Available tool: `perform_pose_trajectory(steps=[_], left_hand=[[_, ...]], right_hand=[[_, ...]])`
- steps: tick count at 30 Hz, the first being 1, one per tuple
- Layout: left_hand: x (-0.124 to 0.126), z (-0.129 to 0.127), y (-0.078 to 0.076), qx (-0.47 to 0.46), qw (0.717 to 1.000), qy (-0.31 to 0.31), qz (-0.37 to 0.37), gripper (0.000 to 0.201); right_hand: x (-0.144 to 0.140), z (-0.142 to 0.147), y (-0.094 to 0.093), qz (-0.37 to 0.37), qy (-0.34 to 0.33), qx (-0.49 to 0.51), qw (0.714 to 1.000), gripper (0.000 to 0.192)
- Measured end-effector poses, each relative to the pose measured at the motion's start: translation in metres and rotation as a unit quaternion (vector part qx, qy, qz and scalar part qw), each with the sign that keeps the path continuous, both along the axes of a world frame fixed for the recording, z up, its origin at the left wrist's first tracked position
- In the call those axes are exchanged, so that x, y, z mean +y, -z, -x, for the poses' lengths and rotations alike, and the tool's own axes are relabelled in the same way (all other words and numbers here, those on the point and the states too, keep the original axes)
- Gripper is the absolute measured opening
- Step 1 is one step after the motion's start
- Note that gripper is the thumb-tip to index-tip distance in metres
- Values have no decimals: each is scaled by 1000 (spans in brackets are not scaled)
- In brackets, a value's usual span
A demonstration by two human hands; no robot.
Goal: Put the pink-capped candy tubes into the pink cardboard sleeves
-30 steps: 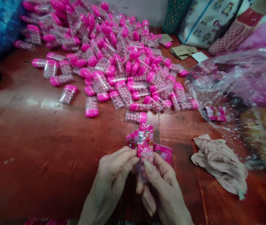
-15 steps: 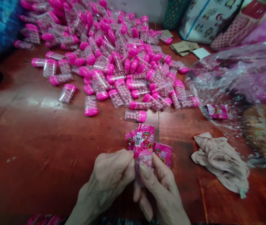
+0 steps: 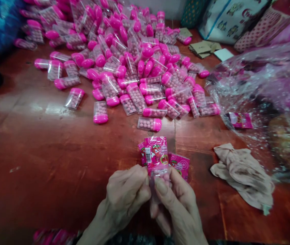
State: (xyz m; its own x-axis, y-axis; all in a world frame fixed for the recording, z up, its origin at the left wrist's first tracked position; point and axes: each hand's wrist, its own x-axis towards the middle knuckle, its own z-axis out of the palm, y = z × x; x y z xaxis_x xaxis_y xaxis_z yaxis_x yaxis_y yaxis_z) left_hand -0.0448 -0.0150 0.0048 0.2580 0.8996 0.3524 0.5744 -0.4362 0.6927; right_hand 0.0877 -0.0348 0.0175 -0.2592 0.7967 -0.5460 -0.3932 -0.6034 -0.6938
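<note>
Gripping pink sleeve [image 3: 156,152] w/ both hands.
L hand [image 3: 126,194] & R hand [image 3: 173,200] pinch it plus candy box [image 3: 161,175]; box pile [image 3: 129,58] at 12, cloth [image 3: 242,175] at 3.

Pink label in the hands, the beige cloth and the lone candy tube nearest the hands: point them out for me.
pink label [image 3: 157,152], head view, printed front above the fingertips.
beige cloth [image 3: 242,177], head view, crumpled middle.
candy tube [image 3: 148,124], head view, clear body beside its pink cap.
</note>
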Motion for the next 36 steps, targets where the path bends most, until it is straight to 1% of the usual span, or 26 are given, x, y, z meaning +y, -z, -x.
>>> perform_pose_trajectory(steps=[4,5,7,9,11,13,15,16,17,19,20,21,22,24,26,28,31,33,34,36], left_hand=[[-2,0,1,-11,1000,-7,1,18],[-3,0,1,-13,1000,-13,1,18],[-2,2,0,-26,999,-19,9,19],[-2,3,0,-61,997,-29,42,21],[-1,4,1,-135,983,-49,113,20],[-2,2,1,-229,947,-72,212,23],[-3,-2,0,-320,892,-76,311,31],[-4,-5,0,-368,857,-79,352,33],[-4,-9,-1,-419,816,-86,389,33],[-5,-17,-4,-518,723,-119,442,28],[-5,-21,-5,-552,686,-133,456,26],[-4,-24,-7,-575,661,-138,461,24],[-3,-27,-8,-588,650,-134,462,22],[-3,-34,-10,-603,650,-113,449,23],[-4,-40,-11,-619,644,-114,434,25],[-5,-46,-13,-635,631,-145,422,27],[-8,-53,-16,-647,614,-207,401,26],[-7,-54,-17,-648,603,-242,397,24],[-5,-54,-18,-649,595,-252,401,24],[-2,-53,-18,-649,583,-253,417,28]], right_hand=[[0,2,1,10,4,-19,1000,27],[-1,3,2,5,9,-29,1000,26],[-1,5,5,-29,25,-59,998,24],[0,7,7,-78,40,-82,993,21],[2,8,8,-114,42,-92,988,18],[3,7,9,-132,29,-112,984,17],[2,5,9,-164,12,-178,970,18],[1,3,9,-186,2,-221,957,20],[0,2,9,-211,-6,-263,942,23],[-1,-1,10,-266,-22,-317,910,31],[-1,-2,11,-290,-25,-327,899,34],[-1,-3,11,-308,-23,-333,891,36],[1,-4,12,-320,-14,-338,885,35],[4,-5,12,-326,21,-345,880,27],[9,-4,13,-323,58,-339,882,18],[11,-3,12,-323,76,-323,887,15],[11,1,10,-332,63,-314,887,15],[8,6,9,-353,57,-319,878,17],[7,8,9,-368,65,-324,869,20],[6,11,10,-392,88,-333,853,28]])
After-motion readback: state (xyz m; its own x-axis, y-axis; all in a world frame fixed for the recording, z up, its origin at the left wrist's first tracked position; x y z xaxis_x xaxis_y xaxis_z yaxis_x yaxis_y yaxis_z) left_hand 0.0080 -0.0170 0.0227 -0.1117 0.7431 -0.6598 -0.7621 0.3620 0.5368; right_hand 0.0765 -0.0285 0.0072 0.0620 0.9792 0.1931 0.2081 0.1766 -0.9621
